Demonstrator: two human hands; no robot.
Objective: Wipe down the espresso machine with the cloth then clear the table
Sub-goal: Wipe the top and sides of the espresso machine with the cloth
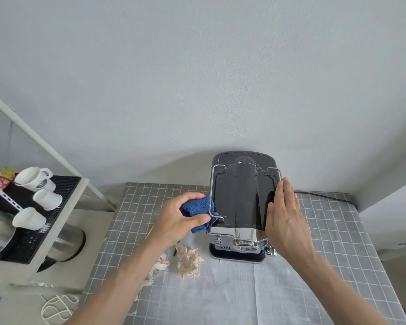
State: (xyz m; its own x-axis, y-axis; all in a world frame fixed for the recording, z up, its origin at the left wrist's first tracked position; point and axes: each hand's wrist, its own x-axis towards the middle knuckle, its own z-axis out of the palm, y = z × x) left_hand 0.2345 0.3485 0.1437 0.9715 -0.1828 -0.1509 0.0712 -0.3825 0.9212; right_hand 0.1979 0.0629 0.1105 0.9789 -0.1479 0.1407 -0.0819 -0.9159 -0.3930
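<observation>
A black and chrome espresso machine (242, 198) stands on the grey checked table (326, 266), seen from above. My left hand (181, 219) grips a bunched blue cloth (197, 207) and holds it against the machine's left edge, by the wire rail. My right hand (285, 216) lies flat with straight fingers against the machine's right side. Crumpled beige tissue (188, 260) lies on the table in front of the machine, partly under my left forearm.
A white shelf unit (63, 226) stands to the left, with three white cups (36, 198) on a black mat and a metal pot beneath. A black cable (326, 197) runs from behind the machine to the right. The wall is close behind.
</observation>
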